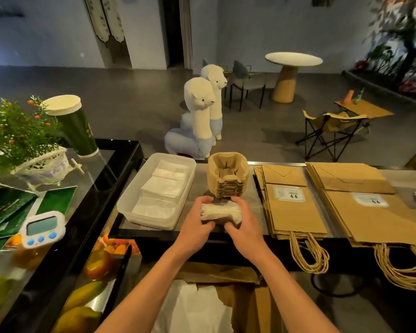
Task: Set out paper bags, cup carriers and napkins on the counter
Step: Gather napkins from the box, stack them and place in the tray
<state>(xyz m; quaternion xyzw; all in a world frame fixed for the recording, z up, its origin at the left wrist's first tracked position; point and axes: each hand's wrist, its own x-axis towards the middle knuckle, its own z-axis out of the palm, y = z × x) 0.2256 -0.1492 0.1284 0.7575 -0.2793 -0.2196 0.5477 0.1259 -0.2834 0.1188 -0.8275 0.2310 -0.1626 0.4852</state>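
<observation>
Closest in, both forearms reach over the counter's (pixel 256 207) near edge. The left hand (pixel 197 228) and right hand (pixel 246 228) are wrapped around a napkin bundle (pixel 220 212), with the fingers curled and clamped on its two ends. There's some blur on them, but the grip reads firm. The bundle sits low, just inside the near edge, and whether it's touching the counter or a shade above it I can't tell. Left of the hands is a clear tub (pixel 129 200) with flat stacked napkins (pixel 163 186) in it, so that station is part-filled, and my read is this bundle is headed there. Right of the hands, the paper bags (pixel 296 217) lie flat in two stacks side by side, with their twine handles drooping over the near edge, and that job looks finished. Just beyond the bundle, toward the far edge, the cup carriers (pixel 228 176) stand in one nested stack between tub and bags, so they look placed too. That makes bags out, carriers out and napkins in hand, and what's left, I'd judge, is settling this bundle with the rest.
</observation>
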